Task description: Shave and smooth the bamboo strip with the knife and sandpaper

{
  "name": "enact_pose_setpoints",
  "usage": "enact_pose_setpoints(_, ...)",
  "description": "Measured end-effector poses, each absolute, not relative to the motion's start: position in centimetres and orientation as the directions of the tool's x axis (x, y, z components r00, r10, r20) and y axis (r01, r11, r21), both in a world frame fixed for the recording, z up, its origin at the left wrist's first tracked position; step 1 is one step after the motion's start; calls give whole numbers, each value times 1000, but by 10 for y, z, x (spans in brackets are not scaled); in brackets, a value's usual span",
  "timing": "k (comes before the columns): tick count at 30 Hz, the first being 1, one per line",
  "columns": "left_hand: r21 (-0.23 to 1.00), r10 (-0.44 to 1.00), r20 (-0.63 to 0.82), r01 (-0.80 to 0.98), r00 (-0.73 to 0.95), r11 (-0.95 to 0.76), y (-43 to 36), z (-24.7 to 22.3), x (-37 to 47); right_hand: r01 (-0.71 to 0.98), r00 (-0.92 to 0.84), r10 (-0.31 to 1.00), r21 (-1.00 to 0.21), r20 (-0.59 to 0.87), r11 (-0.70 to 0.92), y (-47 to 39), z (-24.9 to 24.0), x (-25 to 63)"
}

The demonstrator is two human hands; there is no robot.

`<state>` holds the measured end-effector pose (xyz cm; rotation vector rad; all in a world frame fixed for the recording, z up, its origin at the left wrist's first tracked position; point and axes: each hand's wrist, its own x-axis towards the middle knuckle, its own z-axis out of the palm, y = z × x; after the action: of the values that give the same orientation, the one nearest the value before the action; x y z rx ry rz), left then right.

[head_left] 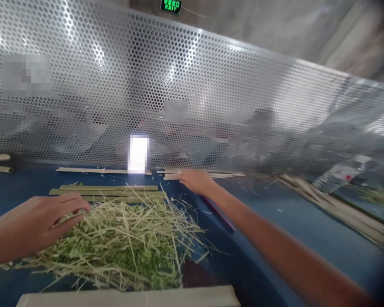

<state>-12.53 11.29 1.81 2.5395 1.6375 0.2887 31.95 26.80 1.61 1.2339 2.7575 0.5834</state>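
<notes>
My left hand (pixel 51 217) hovers over the left edge of a heap of thin straw-coloured and green shavings (pixel 128 238). Its fingers are bent, with a gap between thumb and fingers, and I see nothing in it. My right hand (pixel 196 181) reaches past the heap to the foot of the mesh panel. There its closed fingers are on narrow pale strips (pixel 224 175), which show on both sides of the hand; the fingertips are partly hidden. Between the heap and the panel lie wider greenish-beige strips (pixel 109 187), side by side.
A perforated metal panel (pixel 179 76) stands across the back of the blue tabletop (pixel 262 221). At right lie long pale strips (pixel 326 200) and a clear plastic bottle (pixel 342 172). A thin red stick (pixel 219 213) lies beneath my right forearm. A wide pale slat (pixel 131 298) crosses the near edge.
</notes>
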Motion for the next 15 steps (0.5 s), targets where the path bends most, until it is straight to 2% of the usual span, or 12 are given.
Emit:
enact_pose_setpoints(3,203,915,77,892,396,-403,115,16,-131,614,-732,676,515,87,598,271,12,320)
enact_pose_setpoints(8,172,900,94,884,425,-435,116,14,-132,538,-774,630,592,65,600,253,18,325)
enact_pose_setpoints(13,156,887,90,873,453,-462,116,10,-131,440,-862,475,728,178,525,212,34,343)
enact_pose_setpoints(15,169,886,163,873,434,-458,115,8,-129,421,-887,408,743,217,521,193,41,349)
